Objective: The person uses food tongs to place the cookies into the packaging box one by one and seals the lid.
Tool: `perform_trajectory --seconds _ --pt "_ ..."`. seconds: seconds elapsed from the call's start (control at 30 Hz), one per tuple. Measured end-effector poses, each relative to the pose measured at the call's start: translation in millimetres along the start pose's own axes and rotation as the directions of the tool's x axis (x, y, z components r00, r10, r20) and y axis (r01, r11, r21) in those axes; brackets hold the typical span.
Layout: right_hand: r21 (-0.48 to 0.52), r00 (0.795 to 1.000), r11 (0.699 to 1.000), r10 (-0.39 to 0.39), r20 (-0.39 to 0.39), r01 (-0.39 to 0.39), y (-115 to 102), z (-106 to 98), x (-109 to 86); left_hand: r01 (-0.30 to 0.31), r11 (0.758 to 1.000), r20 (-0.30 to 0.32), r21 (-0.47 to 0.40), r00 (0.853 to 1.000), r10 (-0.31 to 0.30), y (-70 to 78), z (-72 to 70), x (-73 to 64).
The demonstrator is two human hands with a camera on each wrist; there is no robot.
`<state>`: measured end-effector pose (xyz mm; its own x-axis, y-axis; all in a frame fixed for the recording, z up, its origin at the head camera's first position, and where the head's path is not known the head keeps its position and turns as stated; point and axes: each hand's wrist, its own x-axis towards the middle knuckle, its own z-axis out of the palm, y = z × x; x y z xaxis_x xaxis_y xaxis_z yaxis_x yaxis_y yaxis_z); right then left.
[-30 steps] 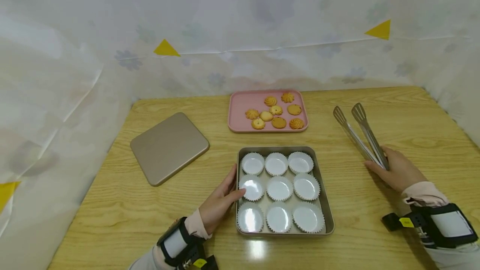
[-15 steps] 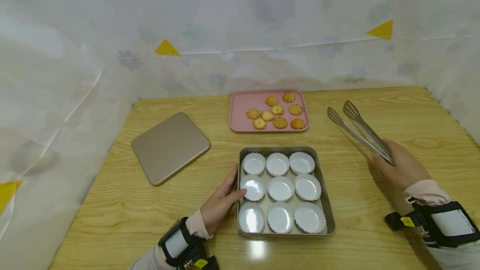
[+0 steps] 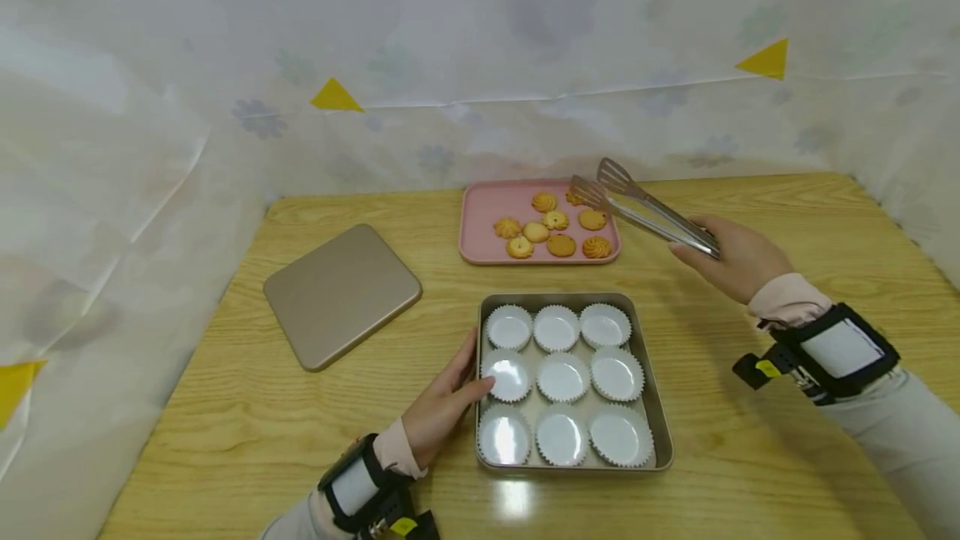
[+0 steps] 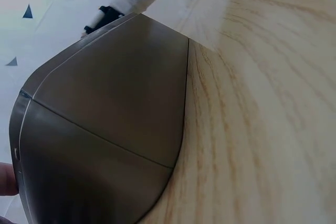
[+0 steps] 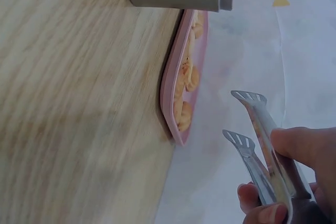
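My right hand (image 3: 738, 258) grips a pair of metal tongs (image 3: 660, 219) by the handle end. The slotted tips are spread apart and hang above the right side of a pink tray (image 3: 480, 223) bearing several cookies (image 3: 561, 245). In the right wrist view the tongs (image 5: 268, 156) show nothing between their tips. My left hand (image 3: 438, 415) holds the left wall of a square metal baking pan (image 3: 656, 415), thumb over the rim and fingers along the outside. White fluted paper cups (image 3: 562, 377) stand in rows inside the pan, with nothing in them.
A flat gold-brown metal lid or tray (image 3: 341, 297) lies at an angle on the wooden table (image 3: 247, 423), left of the pan. A pale patterned sheet (image 3: 480, 40) with yellow triangles hangs behind the table.
My right hand has lifted the tongs and carried them left and forward, from the table's right side to over the cookie tray. The left hand stays on the pan.
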<state>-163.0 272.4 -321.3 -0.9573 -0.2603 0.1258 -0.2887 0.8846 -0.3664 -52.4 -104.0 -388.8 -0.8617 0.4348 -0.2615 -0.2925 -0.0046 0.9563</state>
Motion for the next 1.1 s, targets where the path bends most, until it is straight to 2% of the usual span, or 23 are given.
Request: perform_trajectory --seconds 0.2,0.5,0.7,1.1 --pt "-0.061 0.994 0.997 -0.036 0.103 0.042 -13.6 7.3 33.3 -0.002 1.0 -0.013 0.004 1.0 0.002 -0.8 0.1 0.1" --pt "-0.075 0.989 0.995 -0.057 0.14 0.068 -17.9 22.3 59.0 -0.005 1.0 -0.007 -0.003 1.0 0.005 -2.0 1.6 0.3" --pt "-0.087 0.985 0.994 -0.053 0.164 0.068 -23.8 21.9 68.1 -0.007 1.0 -0.009 -0.007 1.0 0.007 -2.4 2.1 -0.5" --pt "-0.101 0.986 0.99 -0.08 0.148 0.095 -30.2 22.7 72.9 -0.021 1.0 -0.013 -0.005 1.0 0.021 -2.4 1.2 -0.4"
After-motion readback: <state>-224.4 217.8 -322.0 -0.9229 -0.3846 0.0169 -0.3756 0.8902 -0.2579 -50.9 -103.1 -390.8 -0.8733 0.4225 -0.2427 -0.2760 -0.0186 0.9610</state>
